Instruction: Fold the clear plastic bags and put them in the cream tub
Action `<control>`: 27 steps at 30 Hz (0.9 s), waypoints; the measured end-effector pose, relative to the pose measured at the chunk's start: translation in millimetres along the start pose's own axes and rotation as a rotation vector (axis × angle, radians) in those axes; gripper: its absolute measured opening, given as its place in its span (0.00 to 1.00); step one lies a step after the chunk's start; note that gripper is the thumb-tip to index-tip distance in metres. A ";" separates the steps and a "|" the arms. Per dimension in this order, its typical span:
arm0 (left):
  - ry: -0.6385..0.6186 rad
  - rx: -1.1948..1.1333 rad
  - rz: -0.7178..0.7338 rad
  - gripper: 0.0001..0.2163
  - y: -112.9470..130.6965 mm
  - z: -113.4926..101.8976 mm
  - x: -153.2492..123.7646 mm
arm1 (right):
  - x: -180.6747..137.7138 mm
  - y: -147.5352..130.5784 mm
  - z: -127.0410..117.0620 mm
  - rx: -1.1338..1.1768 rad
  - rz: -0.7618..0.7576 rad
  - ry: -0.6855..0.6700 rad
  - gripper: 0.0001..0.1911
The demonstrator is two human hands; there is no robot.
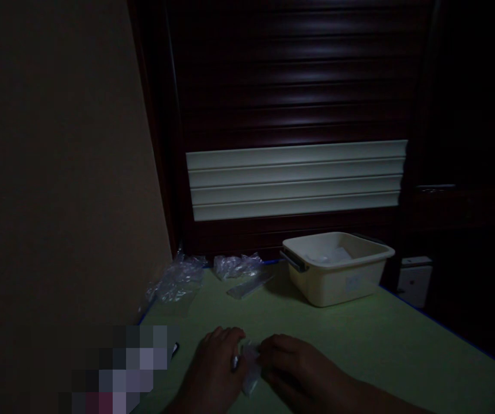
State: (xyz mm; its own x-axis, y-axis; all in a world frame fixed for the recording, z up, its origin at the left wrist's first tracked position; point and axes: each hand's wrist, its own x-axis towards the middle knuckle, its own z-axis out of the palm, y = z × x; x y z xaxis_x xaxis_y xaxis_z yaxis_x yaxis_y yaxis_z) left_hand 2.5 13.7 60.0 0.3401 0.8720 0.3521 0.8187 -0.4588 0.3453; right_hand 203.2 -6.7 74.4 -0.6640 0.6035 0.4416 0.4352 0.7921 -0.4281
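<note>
The room is dim. My left hand [218,359] and my right hand [292,363] rest close together on a green table [359,339] near its front edge. Between them lies a small clear plastic bag or wrapper [250,368] with something pale in it. Both hands have their fingers curled onto it, the left from the left side, the right from the right. What the packet contains is too dark to make out.
A cream plastic tub [337,267] with dark handles stands at the back right. Crumpled clear plastic bags [178,279] and another clear plastic heap [236,265] lie at the back left by the wall. A flat clear packet [249,286] lies between. A dark shutter stands behind.
</note>
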 end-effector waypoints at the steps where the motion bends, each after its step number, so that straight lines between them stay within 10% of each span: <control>1: -0.004 0.026 0.007 0.09 1.3 -1.9 0.4 | 0.1 -1.2 -1.0 -0.026 -0.010 -0.005 0.14; 16: 0.030 0.121 -0.006 0.05 6.1 -9.1 1.6 | 1.0 -3.5 2.1 -0.256 0.133 -0.068 0.10; 27: -0.053 -0.653 -0.135 0.04 -7.4 9.7 7.1 | 0.4 -1.1 -0.7 -0.026 0.259 0.019 0.08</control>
State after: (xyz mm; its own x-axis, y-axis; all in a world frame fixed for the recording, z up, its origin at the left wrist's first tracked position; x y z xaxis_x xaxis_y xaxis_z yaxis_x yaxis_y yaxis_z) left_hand 3.3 24.9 51.5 0.2906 0.9284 0.2316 0.4130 -0.3401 0.8449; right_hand 202.9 -7.3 75.7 -0.5170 0.7880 0.3343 0.6048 0.6126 -0.5088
